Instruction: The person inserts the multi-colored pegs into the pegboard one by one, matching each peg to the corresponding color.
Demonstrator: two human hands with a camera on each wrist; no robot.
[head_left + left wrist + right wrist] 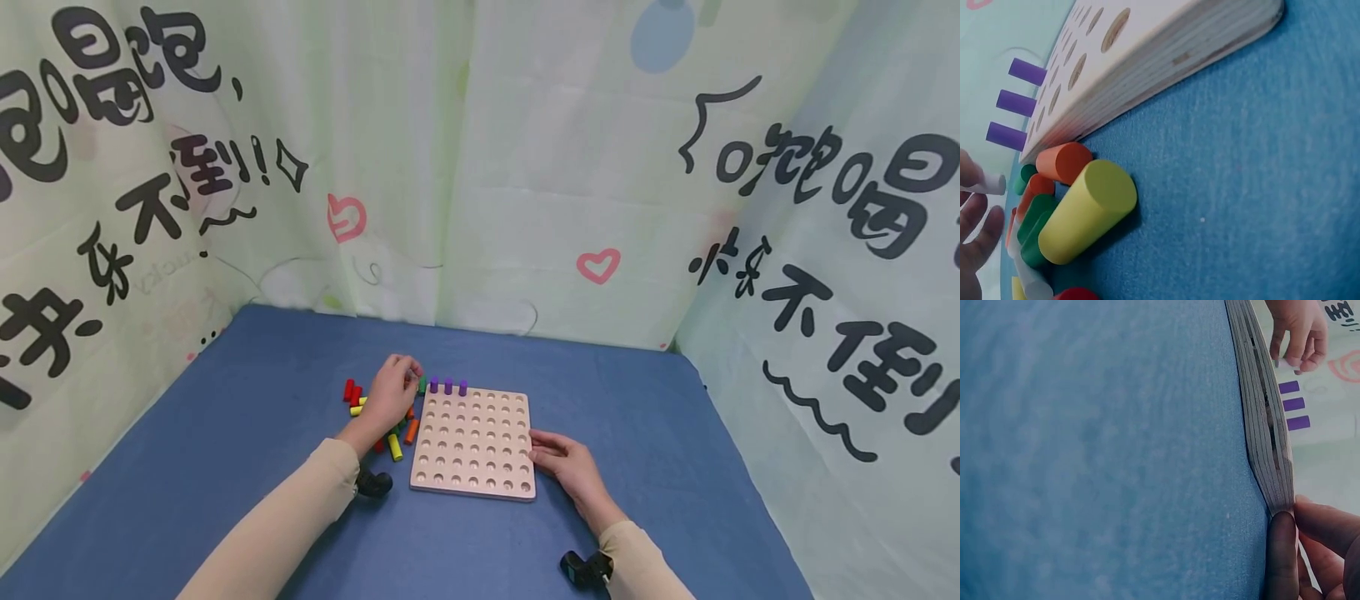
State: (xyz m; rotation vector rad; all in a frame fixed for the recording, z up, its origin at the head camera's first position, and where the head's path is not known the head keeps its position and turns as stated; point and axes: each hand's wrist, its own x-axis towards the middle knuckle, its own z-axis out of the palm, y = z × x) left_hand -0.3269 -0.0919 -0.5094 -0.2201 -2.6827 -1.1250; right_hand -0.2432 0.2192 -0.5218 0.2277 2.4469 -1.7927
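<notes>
Left hand, head view: I see the left hand point(393, 392) bent over the loose pegs point(395, 447), near the far left corner of the pegboard point(468, 426); from here I cannot tell what its fingertips hold.
Pegboard, head view: it lies flat on the blue cloth point(645, 492), with the right hand point(566, 462) at its right edge.
Purple pegs, head view: three purple pegs point(448, 387) stand in the far row; a stray knuckle could knock them.
Loose pegs, head view: round and close together, they could roll if the left sleeve point(292, 508) dragged through. Hand and wrist hide some, so I get no count.
White peg, left wrist view: thumb and fingers pinch a white peg point(991, 184) near one end, I judge, so a bump might swivel it loose. Most of the hand is cut off at the left.
Yellow peg, left wrist view: a big yellow peg point(1085, 215) blocks part of the pile; a red peg point(1079, 294) is cropped below.
Board edge, right wrist view: the right hand pinches the edge; a tug could slide the board, and a fingertip underneath, which I cannot confirm, could tilt it. Seen edge-on, its holes are hidden, and the far hand's hold is too small to read.
</notes>
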